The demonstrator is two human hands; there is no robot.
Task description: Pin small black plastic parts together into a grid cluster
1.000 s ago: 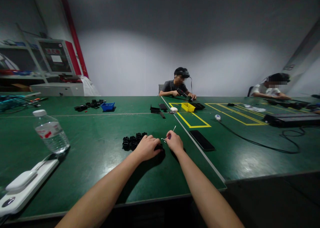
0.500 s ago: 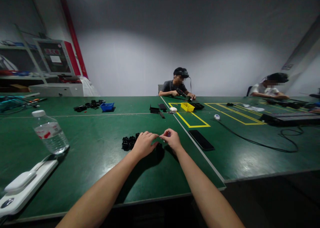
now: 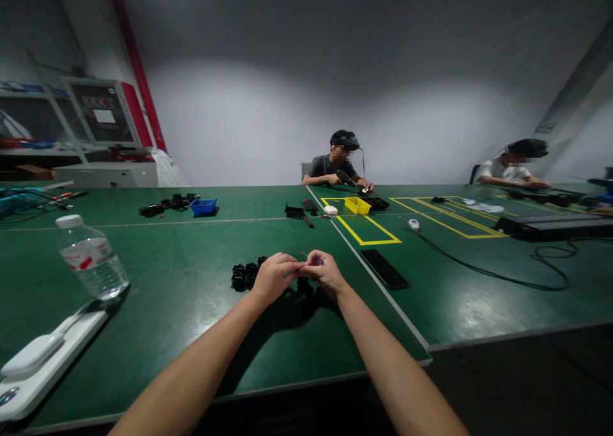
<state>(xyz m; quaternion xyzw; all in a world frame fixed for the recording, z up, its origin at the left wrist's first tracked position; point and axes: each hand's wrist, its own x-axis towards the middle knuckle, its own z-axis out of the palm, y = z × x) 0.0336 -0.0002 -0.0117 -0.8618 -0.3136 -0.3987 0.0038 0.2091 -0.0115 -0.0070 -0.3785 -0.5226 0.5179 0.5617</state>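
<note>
Far left of the grip, on the green table (image 3: 167, 263), lies a white strip-shaped unit (image 3: 60, 360) with a clear bottle (image 3: 96, 260) standing just beyond it. Farther off, left of and beyond the grip: loose black parts (image 3: 173, 202) beside a blue bin (image 3: 204, 207). Just left of the left hand (image 3: 278, 278), and partly covered by it: a cluster of black parts (image 3: 245, 275). Left thumb and fingertips meet the right fingertips; whether they pinch anything cannot be told. Below this meeting point sits one dark piece (image 3: 305, 286), partly in shadow. Right hand (image 3: 325, 273): fingers closed around a small purple item (image 3: 320, 262), mostly hidden. Well beyond the grip, slightly right: yellow bin (image 3: 357, 206). Near the right hand, to its right: black phone (image 3: 384, 269), lying flat. Farther right: white corded device (image 3: 414, 225), its cable trailing rightward.
</note>
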